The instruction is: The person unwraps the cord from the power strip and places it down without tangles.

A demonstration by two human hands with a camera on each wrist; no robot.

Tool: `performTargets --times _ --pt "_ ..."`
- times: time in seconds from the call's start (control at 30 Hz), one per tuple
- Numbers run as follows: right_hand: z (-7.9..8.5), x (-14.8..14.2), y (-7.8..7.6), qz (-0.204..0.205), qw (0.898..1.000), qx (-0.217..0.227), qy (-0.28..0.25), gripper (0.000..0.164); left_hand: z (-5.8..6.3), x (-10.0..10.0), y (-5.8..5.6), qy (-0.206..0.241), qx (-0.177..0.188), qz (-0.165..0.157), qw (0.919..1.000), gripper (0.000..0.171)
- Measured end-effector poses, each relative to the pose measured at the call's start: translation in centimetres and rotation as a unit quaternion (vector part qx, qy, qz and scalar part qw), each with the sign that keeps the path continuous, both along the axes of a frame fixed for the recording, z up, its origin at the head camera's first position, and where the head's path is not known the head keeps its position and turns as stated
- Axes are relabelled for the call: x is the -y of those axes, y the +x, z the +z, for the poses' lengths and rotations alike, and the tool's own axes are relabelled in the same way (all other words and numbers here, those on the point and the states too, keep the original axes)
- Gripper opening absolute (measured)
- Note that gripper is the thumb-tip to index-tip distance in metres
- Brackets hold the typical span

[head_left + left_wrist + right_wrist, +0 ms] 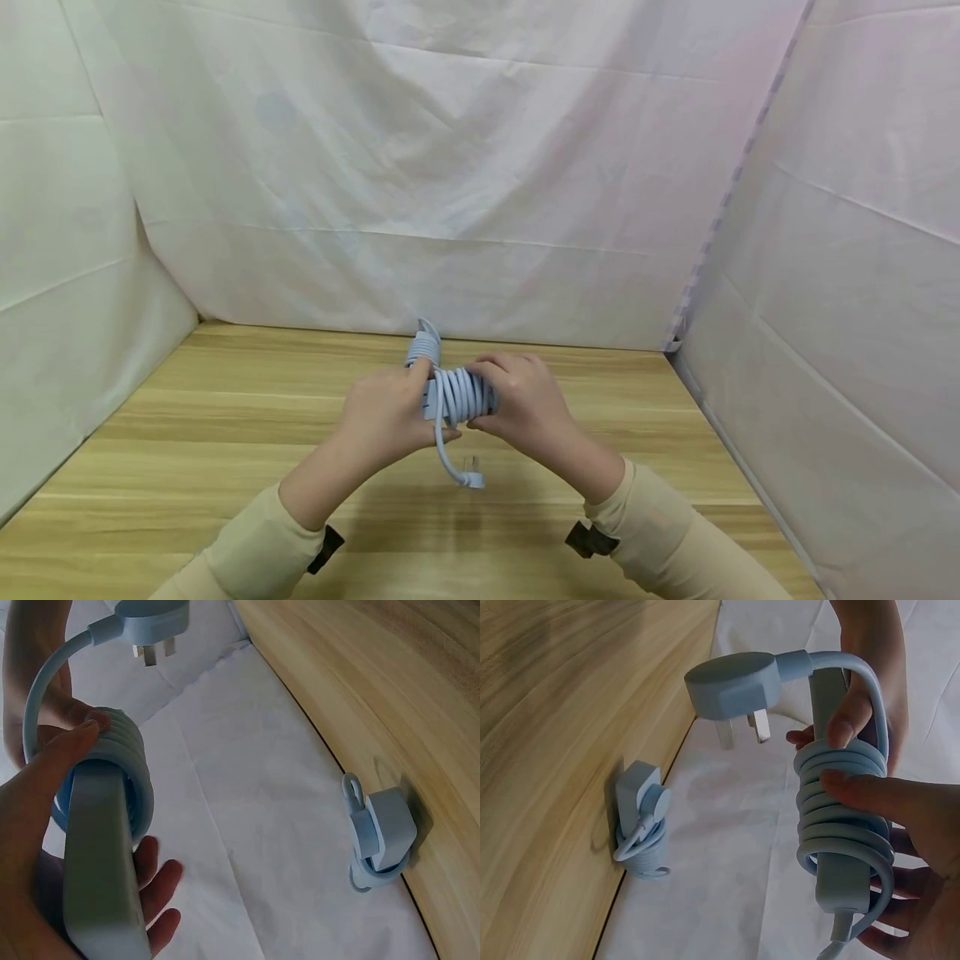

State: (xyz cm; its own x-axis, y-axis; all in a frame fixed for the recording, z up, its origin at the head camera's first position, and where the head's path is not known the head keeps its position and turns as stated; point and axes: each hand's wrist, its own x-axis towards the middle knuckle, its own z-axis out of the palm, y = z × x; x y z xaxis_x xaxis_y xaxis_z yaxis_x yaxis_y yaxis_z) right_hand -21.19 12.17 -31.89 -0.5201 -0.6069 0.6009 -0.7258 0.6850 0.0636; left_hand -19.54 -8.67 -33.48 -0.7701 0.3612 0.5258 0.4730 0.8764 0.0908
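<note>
Both hands hold a pale blue-grey power strip [105, 862] just above the table, its cord [463, 396] wound in several tight loops around the body. My left hand [386, 408] grips the left end, thumb on the near side and fingertips behind, as the left wrist view shows. Around the coiled part curls my right hand [528, 400], its thumb lying across the loops in the right wrist view. From the coil a free length of cord bends down to a plug [731, 686] with metal prongs, hanging between the wrists in the head view.
A second power strip [423, 346], also wrapped in its cord, is at the table's far edge by the back curtain. White cloth [450, 167] encloses the wooden table [247, 417] at the back and both sides. A black strap piece [592, 540] shows at each cuff.
</note>
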Motion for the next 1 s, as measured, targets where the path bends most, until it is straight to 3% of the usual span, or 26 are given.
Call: performTargets --times 0.13,0.4,0.73,0.87,1.0 --pt "0.0 0.1 0.0 0.004 1.000 0.014 -0.004 0.063 -0.3 -0.1 -0.1 0.004 -0.006 0.012 0.9999 0.075" --pt "0.7 0.0 0.7 0.024 0.996 0.087 0.006 0.063 -0.4 0.0 -0.2 -0.008 -0.047 0.023 0.9986 0.071" --pt "1.5 1.0 2.4 0.136 0.990 0.022 -0.038 0.035 -0.4 0.1 -0.3 -0.024 -0.048 0.040 0.9978 0.072" --pt "0.9 1.6 2.8 0.139 0.990 0.003 -0.027 0.037 -0.6 0.1 -0.3 -0.028 -0.054 0.047 0.9970 0.071" --pt "0.3 2.0 3.0 0.122 0.992 0.020 -0.007 0.038 -0.8 0.1 -0.3 -0.035 -0.072 0.049 0.9956 0.067"
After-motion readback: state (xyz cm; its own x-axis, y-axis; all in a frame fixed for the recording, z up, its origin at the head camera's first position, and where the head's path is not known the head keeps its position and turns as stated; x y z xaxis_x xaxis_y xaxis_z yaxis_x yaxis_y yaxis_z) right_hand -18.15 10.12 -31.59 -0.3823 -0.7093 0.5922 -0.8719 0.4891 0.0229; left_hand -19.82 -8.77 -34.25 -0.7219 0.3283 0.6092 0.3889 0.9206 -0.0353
